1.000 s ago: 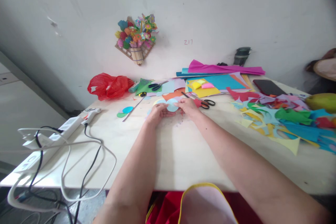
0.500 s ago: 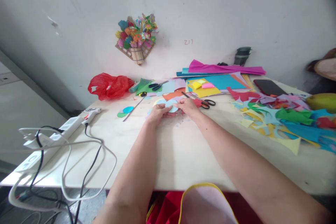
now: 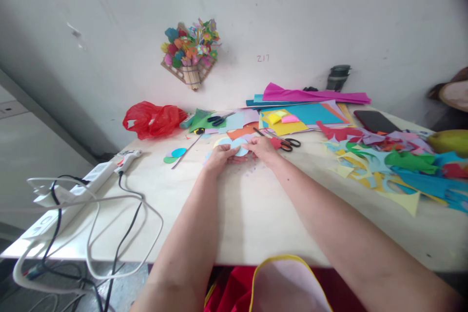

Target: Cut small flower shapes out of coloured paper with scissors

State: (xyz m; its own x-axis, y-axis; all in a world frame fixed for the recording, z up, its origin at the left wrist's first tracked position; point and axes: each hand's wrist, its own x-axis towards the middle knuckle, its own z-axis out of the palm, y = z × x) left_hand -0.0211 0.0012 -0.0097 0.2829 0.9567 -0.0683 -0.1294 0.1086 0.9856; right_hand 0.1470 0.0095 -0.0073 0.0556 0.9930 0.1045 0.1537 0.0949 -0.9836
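Left hand (image 3: 219,157) pinches light blue paper circle (image 3: 240,143) at its left side, thumb on top. Right hand (image 3: 263,150) pinches same circle at right side. Circle is between both hands, over middle of bench (image 3: 263,219). Scissors (image 3: 284,144) with black handles lie just right of right hand. Blue circle (image 3: 179,152) and green circle (image 3: 169,160) lie close together, left of left hand.

It looks like a craft workspace in here, the pale, flat surface (image 3: 263,224) strewn with curved multicoloured paper offcuts (image 3: 407,161) and dark-handled metal scissors (image 3: 218,120), beneath a bouquet of bright artificial flowers (image 3: 190,49) fixed to the whitish wall (image 3: 292,24).
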